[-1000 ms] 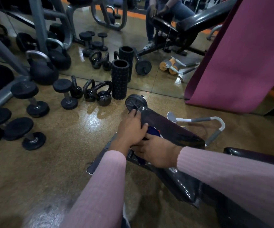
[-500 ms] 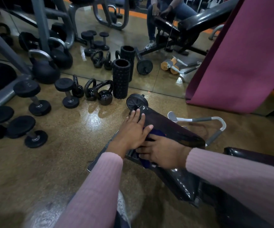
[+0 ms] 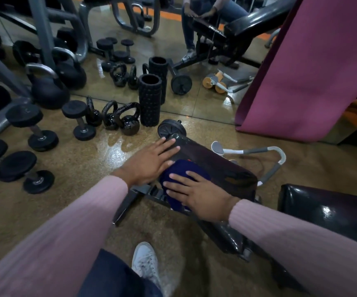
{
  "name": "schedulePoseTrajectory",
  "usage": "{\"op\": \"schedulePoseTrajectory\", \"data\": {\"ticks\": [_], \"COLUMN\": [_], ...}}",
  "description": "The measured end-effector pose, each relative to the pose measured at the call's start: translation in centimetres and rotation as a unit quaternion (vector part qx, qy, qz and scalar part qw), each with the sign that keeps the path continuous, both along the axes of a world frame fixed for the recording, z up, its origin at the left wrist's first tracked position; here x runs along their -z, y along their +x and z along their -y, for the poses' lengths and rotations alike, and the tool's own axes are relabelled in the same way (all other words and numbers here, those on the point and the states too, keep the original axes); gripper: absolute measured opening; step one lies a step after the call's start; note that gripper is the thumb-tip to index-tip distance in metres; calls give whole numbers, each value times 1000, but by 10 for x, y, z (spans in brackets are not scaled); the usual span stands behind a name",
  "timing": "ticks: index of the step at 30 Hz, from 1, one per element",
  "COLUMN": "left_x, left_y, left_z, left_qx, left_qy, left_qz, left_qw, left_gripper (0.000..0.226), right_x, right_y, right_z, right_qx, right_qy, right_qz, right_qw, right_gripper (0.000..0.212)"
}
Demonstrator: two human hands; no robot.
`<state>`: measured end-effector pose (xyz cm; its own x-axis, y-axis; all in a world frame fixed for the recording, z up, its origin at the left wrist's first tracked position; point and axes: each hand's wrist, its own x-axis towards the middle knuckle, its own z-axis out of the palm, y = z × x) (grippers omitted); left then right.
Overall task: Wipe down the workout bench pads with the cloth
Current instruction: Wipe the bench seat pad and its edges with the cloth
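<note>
A dark blue cloth lies on the black seat pad of the workout bench, near its left edge. My right hand presses flat on the cloth with fingers spread. Flat on the pad's far end, beside the cloth, rests my left hand, also with fingers spread. The bench's larger back pad shows at the right edge. A small wheel sits at the bench's front end.
Dumbbells, small kettlebells and a black foam roller stand on the floor before a wall mirror. A purple mat leans at right. A grey-handled bar lies beyond the bench. My white shoe is below.
Both hands have opened out flat. The cloth, mostly hidden between the hands before, is now spread under my right hand; my left hand slid toward the pad's far end.
</note>
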<state>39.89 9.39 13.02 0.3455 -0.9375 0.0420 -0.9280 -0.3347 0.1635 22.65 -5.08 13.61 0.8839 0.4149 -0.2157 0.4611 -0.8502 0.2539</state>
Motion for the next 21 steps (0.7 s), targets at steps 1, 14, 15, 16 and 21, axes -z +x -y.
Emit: {"op": "schedulePoseTrajectory", "data": {"ticks": [1,14,15,16,21], "left_x": [-4,1,0,0,-4], "left_y": [5,15,15,14,10], "left_z": [6,14,14,14,14], "left_qx": [1,-2,-3,-3,-14], "left_qy": [6,3,5,8,22], "left_qz": [5,-38,-38,-33,5], "left_qw": [1000,999,999,999,1000], "left_gripper": [58,52,52,52,52], "right_x": [4,20,26,30,12], "right_y": [5,-2,-6,-13,-50], "right_z": [-13,-20,-25,-26,24], "right_qx": [11,8,12,8,-60], "right_qy": [-7,-39,-49,-63,-59], "right_qz": [12,13,18,11,-30], "right_qw": [1000,999,999,998,996], "right_gripper": [59,54,54,53,56]}}
